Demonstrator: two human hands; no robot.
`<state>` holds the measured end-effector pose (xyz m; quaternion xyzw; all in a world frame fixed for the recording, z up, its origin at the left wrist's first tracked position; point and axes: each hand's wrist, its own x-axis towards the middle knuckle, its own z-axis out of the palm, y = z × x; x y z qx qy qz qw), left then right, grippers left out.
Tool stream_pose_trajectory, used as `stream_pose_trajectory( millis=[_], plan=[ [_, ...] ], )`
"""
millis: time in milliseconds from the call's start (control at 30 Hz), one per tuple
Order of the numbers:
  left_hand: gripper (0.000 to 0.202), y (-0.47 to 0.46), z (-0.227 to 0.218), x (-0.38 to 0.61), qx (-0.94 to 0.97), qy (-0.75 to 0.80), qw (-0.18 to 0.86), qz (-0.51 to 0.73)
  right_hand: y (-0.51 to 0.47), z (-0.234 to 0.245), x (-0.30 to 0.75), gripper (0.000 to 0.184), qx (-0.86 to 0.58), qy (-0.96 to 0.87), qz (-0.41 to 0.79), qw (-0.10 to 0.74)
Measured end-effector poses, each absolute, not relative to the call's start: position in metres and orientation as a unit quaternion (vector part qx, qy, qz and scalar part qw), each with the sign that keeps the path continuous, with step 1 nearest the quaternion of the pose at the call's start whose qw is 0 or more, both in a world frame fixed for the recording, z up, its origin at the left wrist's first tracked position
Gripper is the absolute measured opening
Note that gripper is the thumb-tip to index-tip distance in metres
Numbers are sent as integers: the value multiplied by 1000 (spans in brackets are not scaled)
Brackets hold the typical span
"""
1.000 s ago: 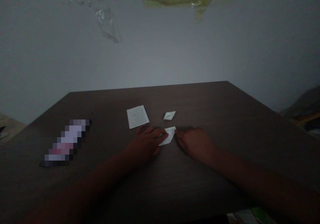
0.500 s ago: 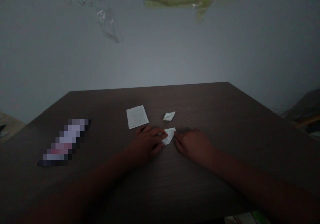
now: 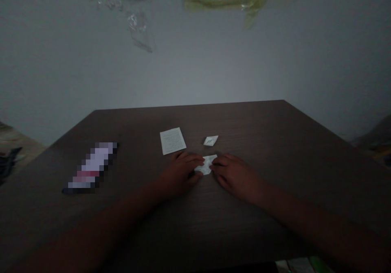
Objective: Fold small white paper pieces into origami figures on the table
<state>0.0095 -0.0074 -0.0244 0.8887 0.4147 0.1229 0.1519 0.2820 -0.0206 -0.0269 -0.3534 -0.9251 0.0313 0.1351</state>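
Note:
A small folded piece of printed paper [image 3: 206, 166] lies on the dark wooden table between my hands. My left hand [image 3: 181, 173] holds its left side, fingertips on top and thumb at the near edge. From the other side, my right hand [image 3: 236, 175] has its bent fingers on the right edge of the same paper. Just beyond it sits a small folded paper boat [image 3: 210, 140], touched by neither hand. A square sheet of printed paper [image 3: 172, 141] rests flat past my left fingers. The undersides of the fingers are hidden, and the light is dim.
A phone-like object [image 3: 91, 167], its face blurred out, lies on the left of the table [image 3: 195, 224]. Behind the table's far edge rises a pale wall [image 3: 214, 61] with yellow tape [image 3: 220, 0] and clear tape stuck on it.
The view has shifted slightly, so everything sits further right. My right fingers have moved inward over the paper's right edge, and more of its printed face shows.

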Motion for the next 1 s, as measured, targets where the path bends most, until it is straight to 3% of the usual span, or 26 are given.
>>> stream_pose_trajectory(
  millis=[367, 600, 800, 1000],
  plan=[
    [37, -6, -23, 9, 896, 408, 144, 101, -17, -30, 279, 35, -381, -916, 7, 126],
    [43, -8, -19, 10, 907, 399, 109, 76, -13, -27, 283, 25, -390, -911, 34, 127],
    [43, -12, -17, 8, 919, 382, 74, 69, -5, -21, 288, 31, -465, -880, 12, 91],
    [42, -13, -15, 6, 923, 376, 66, 51, -4, -14, 288, 30, -448, -889, 50, 80]
  ],
)
